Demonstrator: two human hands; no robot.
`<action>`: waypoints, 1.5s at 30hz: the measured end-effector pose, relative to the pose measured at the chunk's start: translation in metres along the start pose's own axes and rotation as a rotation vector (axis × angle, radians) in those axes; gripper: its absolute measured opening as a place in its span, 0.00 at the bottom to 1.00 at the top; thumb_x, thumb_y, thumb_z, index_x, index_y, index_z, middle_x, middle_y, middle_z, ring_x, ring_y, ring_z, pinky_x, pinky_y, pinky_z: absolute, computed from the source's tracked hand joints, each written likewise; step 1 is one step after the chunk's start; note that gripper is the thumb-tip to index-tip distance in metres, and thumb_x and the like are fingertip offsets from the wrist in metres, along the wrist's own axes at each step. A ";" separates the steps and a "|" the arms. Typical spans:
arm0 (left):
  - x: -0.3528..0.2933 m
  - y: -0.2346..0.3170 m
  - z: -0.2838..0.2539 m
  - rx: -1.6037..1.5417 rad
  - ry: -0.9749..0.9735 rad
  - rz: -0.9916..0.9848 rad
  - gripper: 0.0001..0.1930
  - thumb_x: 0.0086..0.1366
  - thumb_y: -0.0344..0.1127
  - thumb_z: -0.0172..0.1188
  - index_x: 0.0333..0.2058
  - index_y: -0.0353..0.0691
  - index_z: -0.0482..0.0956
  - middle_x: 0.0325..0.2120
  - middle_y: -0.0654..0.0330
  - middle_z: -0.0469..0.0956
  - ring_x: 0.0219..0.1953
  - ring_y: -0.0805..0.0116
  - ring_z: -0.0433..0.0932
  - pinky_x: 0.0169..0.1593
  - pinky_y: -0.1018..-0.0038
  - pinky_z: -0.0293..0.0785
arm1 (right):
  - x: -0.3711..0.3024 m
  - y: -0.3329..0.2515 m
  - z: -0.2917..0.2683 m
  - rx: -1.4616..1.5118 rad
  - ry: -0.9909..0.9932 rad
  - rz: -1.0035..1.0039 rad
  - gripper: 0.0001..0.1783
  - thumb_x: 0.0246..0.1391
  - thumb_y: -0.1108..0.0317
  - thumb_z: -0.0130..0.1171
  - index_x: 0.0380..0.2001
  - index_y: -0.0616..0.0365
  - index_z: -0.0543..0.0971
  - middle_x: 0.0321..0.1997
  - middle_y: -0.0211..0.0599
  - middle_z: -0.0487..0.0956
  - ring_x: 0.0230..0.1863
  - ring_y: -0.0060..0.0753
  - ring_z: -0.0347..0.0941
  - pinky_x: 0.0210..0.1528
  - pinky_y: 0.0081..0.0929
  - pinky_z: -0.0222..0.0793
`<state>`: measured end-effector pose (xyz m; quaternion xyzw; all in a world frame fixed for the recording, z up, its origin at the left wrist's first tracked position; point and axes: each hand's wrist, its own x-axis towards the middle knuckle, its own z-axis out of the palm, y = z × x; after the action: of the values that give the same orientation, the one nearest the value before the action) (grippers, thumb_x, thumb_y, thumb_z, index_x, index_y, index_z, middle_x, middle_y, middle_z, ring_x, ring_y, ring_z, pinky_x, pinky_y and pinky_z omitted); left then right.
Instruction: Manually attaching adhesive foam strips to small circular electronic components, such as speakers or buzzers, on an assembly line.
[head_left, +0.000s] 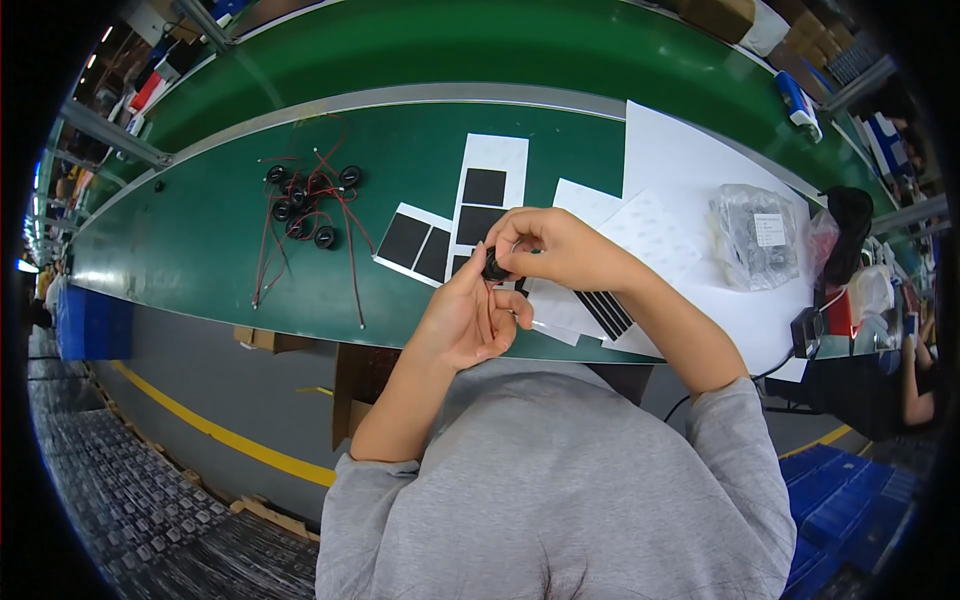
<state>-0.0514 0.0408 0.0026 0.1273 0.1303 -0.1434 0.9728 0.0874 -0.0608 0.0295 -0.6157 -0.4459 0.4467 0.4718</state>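
Note:
Between my two hands is a small round black part [494, 266] with thin red wire hanging below it. My left hand [470, 318] grips it from the left between thumb and fingers, with the other fingers curled around the wire. From the right, my right hand [560, 245] pinches its upper side; the fingertips hide part of it. Just behind my hands lies a white backing sheet [500, 150] with black square pads [485, 187]. A smaller sheet with black pads [404, 240] lies to its left, partly tilted.
Several similar round black parts [324, 237] with tangled red wires lie on the green table [200, 220] to the left. White paper [670, 160] covers the right side, bearing a clear plastic bag [755, 240]. Black strips [605, 313] lie below my right forearm. A green conveyor belt [450, 50] runs behind.

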 end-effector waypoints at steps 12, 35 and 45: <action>0.005 0.003 0.011 -0.023 0.211 -0.028 0.25 0.62 0.57 0.27 0.44 0.47 0.63 0.21 0.45 0.72 0.08 0.62 0.70 0.05 0.79 0.60 | 0.003 0.009 0.000 -0.248 0.098 -0.263 0.02 0.41 0.78 0.52 0.20 0.62 0.69 0.34 0.41 0.73 0.31 0.28 0.71 0.33 0.23 0.68; 0.011 -0.010 0.007 0.236 0.008 0.099 0.31 0.62 0.57 0.22 0.43 0.32 0.61 0.24 0.39 0.72 0.15 0.57 0.74 0.11 0.76 0.67 | -0.020 0.015 -0.001 -0.080 0.036 -0.279 0.16 0.48 0.64 0.54 0.38 0.64 0.72 0.29 0.39 0.76 0.29 0.26 0.70 0.33 0.21 0.65; -0.016 0.005 0.071 1.276 0.535 0.699 0.18 0.60 0.31 0.47 0.45 0.35 0.52 0.27 0.49 0.70 0.20 0.68 0.75 0.08 0.83 0.63 | -0.056 0.021 -0.027 0.016 0.155 -0.247 0.18 0.48 0.64 0.54 0.42 0.60 0.68 0.40 0.34 0.73 0.39 0.22 0.69 0.40 0.22 0.66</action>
<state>-0.0494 0.0296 0.0748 0.7269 0.2052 0.1602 0.6355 0.1045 -0.1235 0.0206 -0.5850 -0.4768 0.3400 0.5611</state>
